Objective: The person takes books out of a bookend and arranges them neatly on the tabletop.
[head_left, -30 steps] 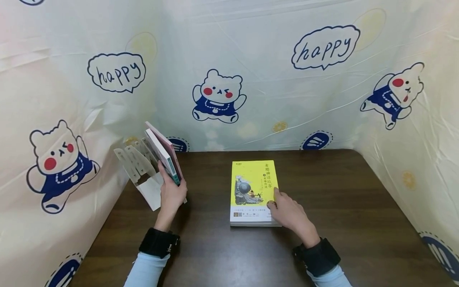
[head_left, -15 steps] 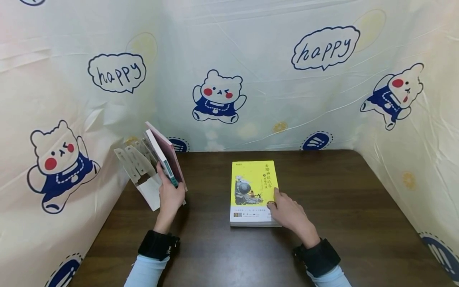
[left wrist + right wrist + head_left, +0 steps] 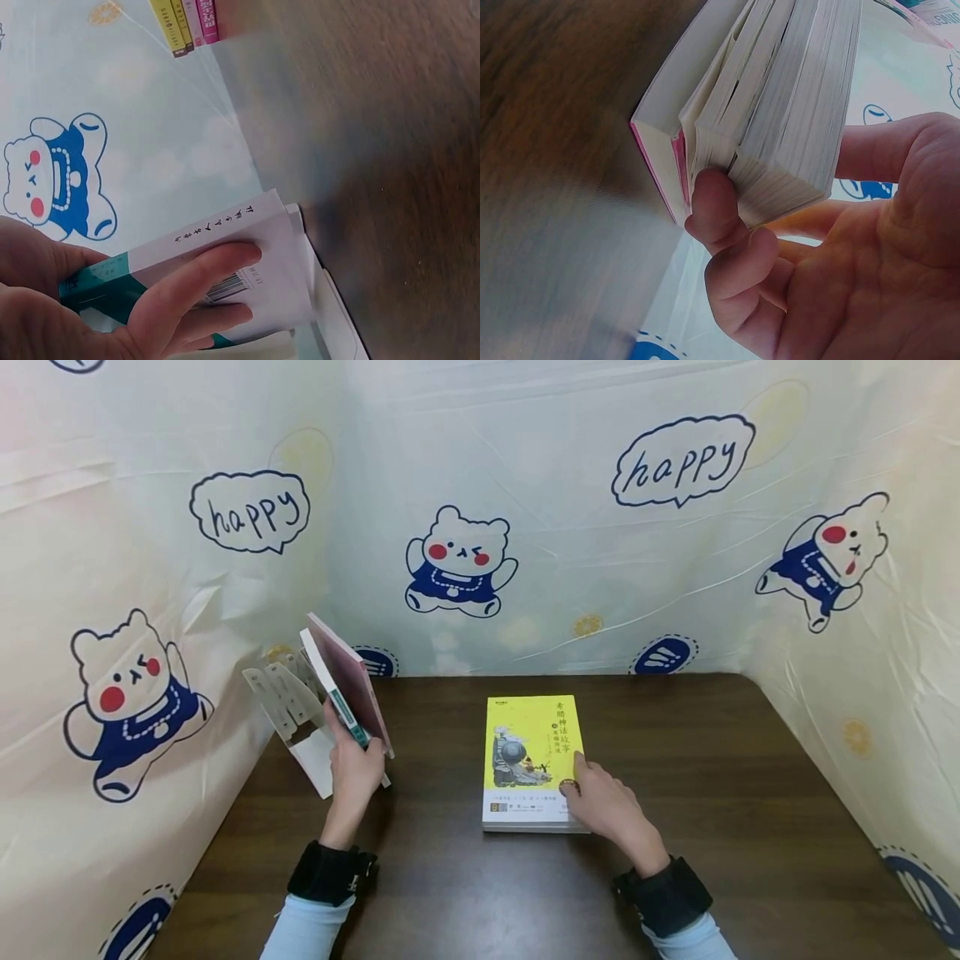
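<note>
My left hand (image 3: 356,768) grips a white and teal book (image 3: 210,255) on the left side of the table, thumb on one side and fingers over its barcode side. To its right, a pink-covered book (image 3: 354,685) leans upright with a gap between the two. Both are at a white folding bookend (image 3: 315,756). In the table's middle lies a stack of books (image 3: 780,112), a yellow-covered book (image 3: 525,743) on top. My right hand (image 3: 611,806) holds the stack's near right corner, curled fingers against the page edges.
The brown table (image 3: 720,760) extends around the stack. A pale curtain (image 3: 360,443) printed with bears encloses the back and sides. The bookend's several upright dividers (image 3: 281,693) stand close to the left curtain.
The white and teal book in my left hand has tilted leftward, widening the gap to the pink book. My right hand and the stack stay put.
</note>
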A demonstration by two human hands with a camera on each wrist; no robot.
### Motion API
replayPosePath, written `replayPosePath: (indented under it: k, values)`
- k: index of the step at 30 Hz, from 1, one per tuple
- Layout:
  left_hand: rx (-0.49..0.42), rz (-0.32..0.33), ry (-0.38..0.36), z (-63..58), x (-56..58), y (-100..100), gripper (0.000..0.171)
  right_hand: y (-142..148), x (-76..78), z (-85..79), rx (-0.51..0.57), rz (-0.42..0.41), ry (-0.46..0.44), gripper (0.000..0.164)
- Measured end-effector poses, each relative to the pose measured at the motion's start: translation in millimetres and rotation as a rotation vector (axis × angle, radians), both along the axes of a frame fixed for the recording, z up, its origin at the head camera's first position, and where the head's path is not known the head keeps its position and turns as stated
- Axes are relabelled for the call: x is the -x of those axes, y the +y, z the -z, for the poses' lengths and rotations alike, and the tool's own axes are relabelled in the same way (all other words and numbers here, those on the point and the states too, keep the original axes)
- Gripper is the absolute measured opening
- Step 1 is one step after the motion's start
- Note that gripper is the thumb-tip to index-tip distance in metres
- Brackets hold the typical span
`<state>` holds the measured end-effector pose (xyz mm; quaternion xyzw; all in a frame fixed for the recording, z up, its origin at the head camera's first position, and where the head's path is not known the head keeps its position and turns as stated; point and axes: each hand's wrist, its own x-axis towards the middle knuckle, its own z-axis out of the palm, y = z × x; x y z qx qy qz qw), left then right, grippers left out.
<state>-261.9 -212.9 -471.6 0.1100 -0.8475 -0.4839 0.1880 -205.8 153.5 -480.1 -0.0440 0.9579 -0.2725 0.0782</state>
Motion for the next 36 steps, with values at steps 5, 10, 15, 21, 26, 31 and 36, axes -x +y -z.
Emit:
replayPosePath:
  k: [5, 10, 15, 21, 26, 31, 36]
  values:
    - [0.028, 0.002, 0.024, -2.4, -4.3, 2.4, 0.097, 0.2, -0.3, 1.1, -0.004, -0.002, 0.005, 0.070]
    - [0.045, 0.005, 0.056, -5.0, -7.7, 3.1, 0.096, -0.2, -0.2, 1.1, -0.007, -0.003, 0.010, 0.070]
    - [0.049, 0.002, 0.049, -9.7, -11.7, 4.1, 0.096, -0.4, -0.4, 0.5, -0.005, 0.000, 0.003, 0.070]
    - [0.052, 0.018, 0.062, -15.8, -18.2, 6.0, 0.094, -0.4, -0.4, -0.3, -0.007, 0.002, -0.003, 0.070]
    - [0.059, 0.021, 0.108, -16.7, -24.6, 7.4, 0.093, -0.1, -1.1, -0.5, -0.003, 0.004, -0.006, 0.071]
    - [0.063, 0.029, 0.165, -18.1, -28.9, 8.9, 0.088, 0.1, -1.4, -0.6, 0.004, 0.005, -0.007, 0.071]
    - [0.086, 0.037, 0.198, -21.8, -31.9, 10.5, 0.084, 0.1, -1.0, -0.9, 0.001, 0.005, -0.006, 0.071]
